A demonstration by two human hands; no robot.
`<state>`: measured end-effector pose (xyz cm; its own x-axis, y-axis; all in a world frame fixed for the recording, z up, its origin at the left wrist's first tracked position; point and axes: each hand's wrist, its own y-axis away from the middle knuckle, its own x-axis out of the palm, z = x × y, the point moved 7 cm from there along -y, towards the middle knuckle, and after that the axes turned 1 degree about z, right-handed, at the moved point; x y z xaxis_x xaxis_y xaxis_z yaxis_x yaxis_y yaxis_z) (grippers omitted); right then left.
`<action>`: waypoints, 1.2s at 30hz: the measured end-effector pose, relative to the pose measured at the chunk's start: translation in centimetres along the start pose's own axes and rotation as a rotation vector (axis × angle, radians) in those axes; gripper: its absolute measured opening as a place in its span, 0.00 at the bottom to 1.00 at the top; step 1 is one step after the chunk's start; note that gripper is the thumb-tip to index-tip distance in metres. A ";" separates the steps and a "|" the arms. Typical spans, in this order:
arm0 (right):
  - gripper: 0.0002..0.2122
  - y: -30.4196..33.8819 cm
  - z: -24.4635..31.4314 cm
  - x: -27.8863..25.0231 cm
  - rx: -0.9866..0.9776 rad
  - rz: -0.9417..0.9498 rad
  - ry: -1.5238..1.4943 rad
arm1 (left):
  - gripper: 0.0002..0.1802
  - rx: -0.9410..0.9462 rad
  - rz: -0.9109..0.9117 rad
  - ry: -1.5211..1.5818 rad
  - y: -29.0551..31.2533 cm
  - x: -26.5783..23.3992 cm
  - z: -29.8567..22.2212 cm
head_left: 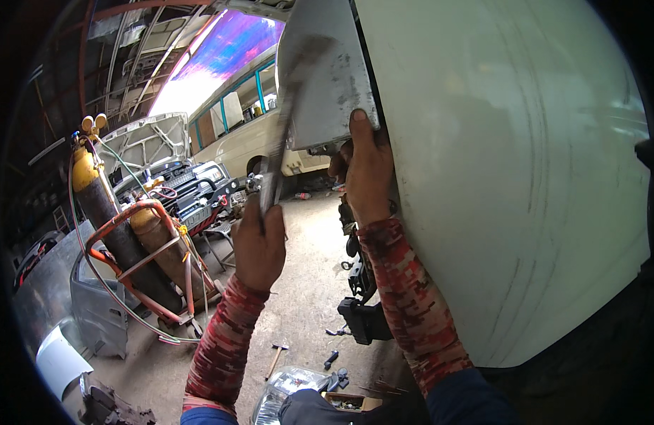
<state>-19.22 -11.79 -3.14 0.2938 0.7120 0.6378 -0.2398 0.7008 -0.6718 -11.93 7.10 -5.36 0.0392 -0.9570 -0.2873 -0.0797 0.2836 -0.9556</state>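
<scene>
Overhead, we are gripping a blurred tool (276,180) in our left hand (258,244) while our right hand (366,170) is clasping the grey panel's (327,71) lower edge. Beside us, gas cylinders (118,227) are standing on the dusty concrete floor (306,283) of a garage.

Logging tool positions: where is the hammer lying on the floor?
In the head view, the hammer lies low on the concrete floor, just right of the left forearm, above the headlight.

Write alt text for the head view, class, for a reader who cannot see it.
A person's left hand grips a blurred metal tool against a bare grey sheet-metal panel, which the right hand steadies at its lower edge beside a large white vehicle body panel. Behind, gas cylinders stand on a cart, with an open-bonnet car and a hammer on the workshop floor.
</scene>
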 end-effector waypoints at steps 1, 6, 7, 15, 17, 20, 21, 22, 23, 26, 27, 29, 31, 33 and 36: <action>0.19 0.1 0.2 0.1 -0.015 0.003 0.006 | 0.13 0.034 0.068 -0.091 0.0 0.5 -0.1; 0.18 0.0 0.0 -0.1 0.011 0.013 0.012 | 0.12 -0.189 -0.048 0.085 -0.1 -0.1 1.7; 0.18 0.0 0.2 0.1 -0.034 0.043 -0.013 | 0.12 -0.145 -0.036 0.133 -0.1 0.0 1.3; 0.22 -0.6 -0.1 -0.4 -0.064 0.029 0.155 | 0.16 -0.205 0.044 0.054 -0.8 -0.3 1.9; 0.23 -0.4 0.0 -0.3 -0.031 0.026 0.132 | 0.17 -0.294 -0.008 0.113 -1.0 -0.6 2.3; 0.26 0.1 0.2 0.0 0.055 0.021 0.085 | 0.18 -0.052 0.016 0.041 -2.4 -0.4 0.6; 0.27 0.3 0.3 0.0 0.073 0.012 0.083 | 0.18 -0.007 0.078 -0.024 -2.8 0.0 0.4; 0.28 0.5 0.4 0.2 0.085 0.021 0.084 | 0.19 -0.040 0.051 -0.131 -3.0 -0.4 0.7; 0.29 0.5 0.5 0.2 0.102 -0.003 0.084 | 0.19 -0.113 0.026 -0.064 -3.1 -0.8 1.3; 0.31 0.5 0.8 0.3 0.119 -0.037 0.087 | 0.20 -0.174 -0.050 0.058 -3.3 -1.2 1.8; 0.31 0.5 0.9 0.3 0.120 -0.047 0.088 | 0.20 -0.161 -0.102 0.097 -3.3 -1.6 1.7; 0.31 0.5 0.9 0.4 0.124 -0.057 0.102 | 0.21 -0.120 -0.075 0.063 -3.6 -1.2 1.1; 0.31 0.5 0.6 0.2 0.149 -0.074 0.129 | 0.21 -0.041 0.084 -0.077 -4.3 -0.2 0.4; 0.30 0.5 0.7 0.2 0.132 -0.058 0.124 | 0.20 -0.074 0.030 -0.082 -4.5 -0.7 0.3; 0.29 0.3 0.7 0.2 0.106 -0.067 0.102 | 0.20 -0.239 -0.053 -0.005 -4.2 -1.2 1.1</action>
<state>-19.91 -11.34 -2.95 0.4036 0.6590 0.6347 -0.3113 0.7513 -0.5820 -10.58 7.14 -1.03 0.0548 -0.9697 -0.2380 -0.3108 0.2099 -0.9270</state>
